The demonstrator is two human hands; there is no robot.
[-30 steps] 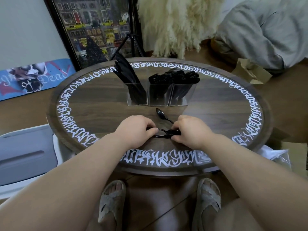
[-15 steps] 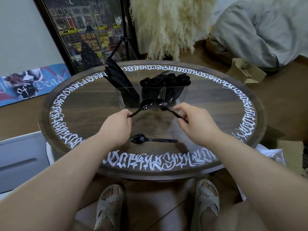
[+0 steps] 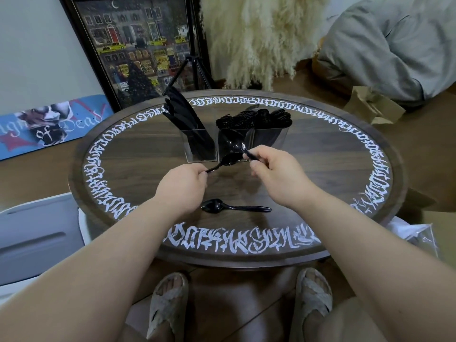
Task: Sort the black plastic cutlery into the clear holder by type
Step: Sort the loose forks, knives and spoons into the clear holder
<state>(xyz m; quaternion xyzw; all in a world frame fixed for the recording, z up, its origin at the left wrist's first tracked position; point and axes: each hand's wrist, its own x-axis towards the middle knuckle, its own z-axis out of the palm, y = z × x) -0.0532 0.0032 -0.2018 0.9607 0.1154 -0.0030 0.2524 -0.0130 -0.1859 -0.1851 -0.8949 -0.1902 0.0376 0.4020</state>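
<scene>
Black spoon (image 3: 233, 208) lies alone on the near bench (image 3: 320, 174), just inside its ring of white lettering, too ornate to read. Above it the left hand (image 3: 183, 187) pinches one spoon's handle and the right hand (image 3: 274, 172) pinches another, both now lifted closer to the clear holder (image 3: 234, 144) than half a second ago. Beyond, a skateboard deck (image 3: 51, 124) reads "of Dead".

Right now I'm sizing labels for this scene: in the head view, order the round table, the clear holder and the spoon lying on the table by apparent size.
1. round table
2. clear holder
3. spoon lying on the table, though it is nearer the camera.
</scene>
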